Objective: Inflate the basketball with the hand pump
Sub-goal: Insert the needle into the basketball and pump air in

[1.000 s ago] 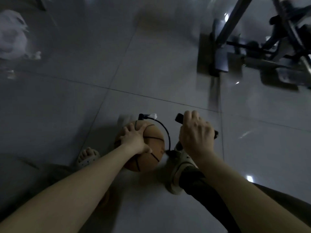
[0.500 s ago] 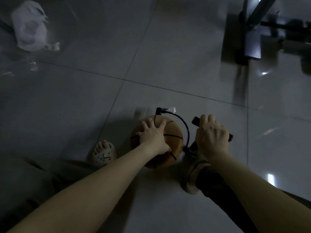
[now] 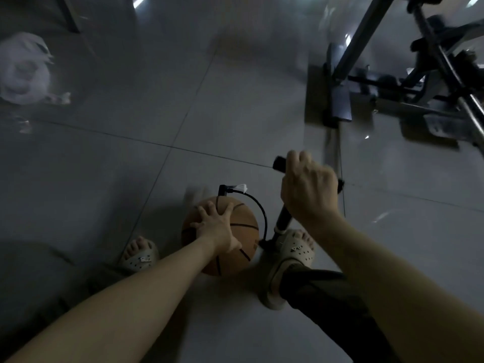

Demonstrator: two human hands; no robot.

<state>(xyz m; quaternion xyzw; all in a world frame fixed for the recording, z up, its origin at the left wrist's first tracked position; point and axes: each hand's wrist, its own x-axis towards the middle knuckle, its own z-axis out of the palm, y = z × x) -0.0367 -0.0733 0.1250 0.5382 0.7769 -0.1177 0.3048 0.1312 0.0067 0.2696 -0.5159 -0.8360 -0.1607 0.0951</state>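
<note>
Head view: orange-brown rubber basketball (image 3: 245, 231) sits on the glossy grey tile floor (image 3: 183, 100), lower centre of frame. I see the left hand (image 3: 214, 226) flat on top, fingers spread wide, pressing it. Right hand (image 3: 309, 187), centre-right, is curled round the black T-handle (image 3: 279, 163) of the black hand pump (image 3: 282, 221). Thin black hose (image 3: 262, 213) arcs from pump base to the ball's top. Beige clog (image 3: 296, 247) pins the pump foot. My guess: ball's prob. light, grippy, rolls easily, so I'd hold it from above. Needle joint looks fragile, so no side pull. Handle's stiff; I'd grip it w/ a full fist.
</note>
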